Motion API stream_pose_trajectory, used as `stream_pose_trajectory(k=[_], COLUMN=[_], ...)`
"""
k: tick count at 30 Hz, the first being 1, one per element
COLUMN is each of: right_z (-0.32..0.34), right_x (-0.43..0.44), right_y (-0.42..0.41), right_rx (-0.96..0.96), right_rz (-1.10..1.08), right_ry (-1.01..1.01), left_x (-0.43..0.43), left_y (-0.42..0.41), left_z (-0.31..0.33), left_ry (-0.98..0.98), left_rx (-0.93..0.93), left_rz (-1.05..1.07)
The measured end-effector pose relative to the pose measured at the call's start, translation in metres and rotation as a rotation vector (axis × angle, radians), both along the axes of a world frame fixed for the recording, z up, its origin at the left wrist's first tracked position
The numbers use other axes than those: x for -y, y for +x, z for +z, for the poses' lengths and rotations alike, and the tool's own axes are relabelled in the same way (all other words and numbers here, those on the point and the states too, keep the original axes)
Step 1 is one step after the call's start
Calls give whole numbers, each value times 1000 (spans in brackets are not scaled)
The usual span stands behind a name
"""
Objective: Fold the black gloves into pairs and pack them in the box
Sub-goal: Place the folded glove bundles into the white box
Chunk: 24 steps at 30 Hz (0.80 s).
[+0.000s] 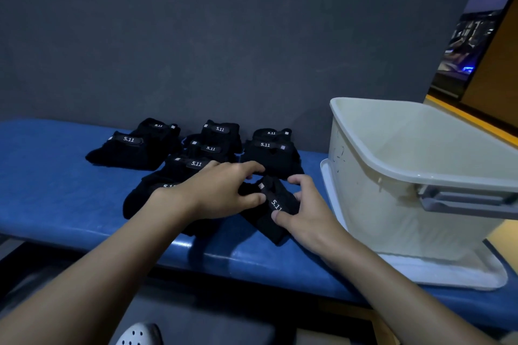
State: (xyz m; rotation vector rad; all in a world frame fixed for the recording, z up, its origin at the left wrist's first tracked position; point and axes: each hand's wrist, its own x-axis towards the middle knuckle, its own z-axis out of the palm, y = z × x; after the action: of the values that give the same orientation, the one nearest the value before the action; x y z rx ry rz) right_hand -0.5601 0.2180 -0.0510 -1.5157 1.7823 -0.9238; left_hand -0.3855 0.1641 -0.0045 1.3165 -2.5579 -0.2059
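The desk [56, 204] (a blue padded surface) carries all the work items.

1. Held glove [273, 204]: lies at the near middle of the desk, between the two hands, with its white "5.11" label facing up.
2. Left hand [224, 190]: at the left end of the held glove, pinching the fabric between curled thumb and forefinger.
3. Right hand [305, 216]: at the right side of the same glove, thumb pressed on its near part and fingers curled over its right edge, gripping it.
4. Folded gloves [269, 151]: black bundles lie in groups just beyond and to the left of the hands, near the dark wall [224, 36].
5. Box [364, 190]: pale plastic, standing open to the right of the right hand, on its lid [448, 274]. No glove is visible inside.
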Motion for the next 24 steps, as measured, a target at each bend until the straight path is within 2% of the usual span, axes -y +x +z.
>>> stream_pose_trajectory(k=[3, 11, 16, 21, 24], right_z=[0, 0, 13, 36, 55], right_x=[-4, -7, -13, -19, -24], right_y=[-3, -7, -5, 0, 5], right_rx=[-3, 73, 89, 138, 177], right_rz=[2, 32, 25, 74, 137], right_ry=[-82, -229, -353, -440, -464], left_x=[-2, 1, 1, -5, -13], left_y=[-4, -7, -2, 8, 14], left_z=[1, 8, 19, 46, 67], left_ry=[-5, 64, 236, 258, 253], left_rx=[29, -31, -289, -493, -552], left_rz=[-2, 0, -55, -110, -156])
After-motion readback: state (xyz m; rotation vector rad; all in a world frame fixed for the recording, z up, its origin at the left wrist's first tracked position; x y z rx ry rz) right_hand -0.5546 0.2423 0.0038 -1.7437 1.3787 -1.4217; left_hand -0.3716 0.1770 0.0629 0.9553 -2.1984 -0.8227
